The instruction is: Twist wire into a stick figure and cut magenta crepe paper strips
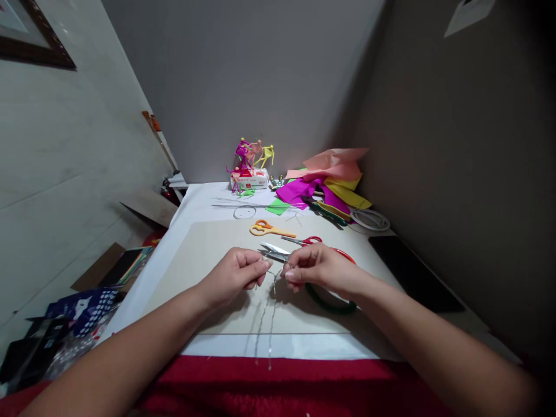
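Between my hands hangs a thin twisted wire figure (pixel 274 279), its two long legs dangling toward the table's front edge. My left hand (pixel 243 271) pinches one side of it between thumb and fingers. On the other side my right hand (pixel 310 269) pinches it too, the fingers closed near its upper part. Just behind the hands lie metal-bladed scissors (pixel 278 253) with a red and dark green handle, partly hidden by my right hand. Smaller red-handled scissors (pixel 310 240) and orange scissors (pixel 273 229) rest farther back on the beige board (pixel 195 272).
Several small colored paper-wrapped figures (pixel 252 153) stand at a white box (pixel 256 179) at the back. Loose wires (pixel 243 205), colored crepe paper (pixel 330 168), green-handled pliers (pixel 328 212) and a white coil (pixel 369 220) lie rearward. A black flat panel (pixel 412 269) is at right.
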Demonstrator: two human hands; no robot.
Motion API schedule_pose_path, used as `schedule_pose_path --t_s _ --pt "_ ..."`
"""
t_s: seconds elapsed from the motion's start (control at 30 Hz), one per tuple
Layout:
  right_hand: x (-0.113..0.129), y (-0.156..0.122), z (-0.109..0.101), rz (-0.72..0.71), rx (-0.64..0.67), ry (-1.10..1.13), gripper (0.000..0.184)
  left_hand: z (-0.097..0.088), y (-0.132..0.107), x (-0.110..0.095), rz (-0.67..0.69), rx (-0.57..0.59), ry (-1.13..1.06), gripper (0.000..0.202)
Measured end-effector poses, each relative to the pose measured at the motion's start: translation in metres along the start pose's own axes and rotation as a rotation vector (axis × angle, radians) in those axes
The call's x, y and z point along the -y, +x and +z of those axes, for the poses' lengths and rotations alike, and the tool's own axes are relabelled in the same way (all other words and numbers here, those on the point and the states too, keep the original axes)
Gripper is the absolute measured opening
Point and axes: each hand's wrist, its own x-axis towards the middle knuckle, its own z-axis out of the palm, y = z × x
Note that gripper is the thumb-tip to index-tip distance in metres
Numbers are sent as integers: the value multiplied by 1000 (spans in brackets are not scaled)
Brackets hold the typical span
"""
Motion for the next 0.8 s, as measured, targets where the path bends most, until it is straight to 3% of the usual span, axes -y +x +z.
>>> schedule_pose_path --t_s 0.07,0.23,0.5,0.7,0.8 --pt "-2 0 0 35 38 21 29 0 1 1 3 -21 46 41" --pt "1 2 5 -175 -167 54 25 2 4 2 27 -94 13 41" --pt "-7 -1 21 -205 -197 121 21 6 1 9 70 -183 -34 40" --pt "-4 -1 22 -245 -252 157 18 -2 4 1 23 -21 -211 35" --pt "-4 -1 19 -223 -220 153 19 -4 3 1 26 -8 -221 32"
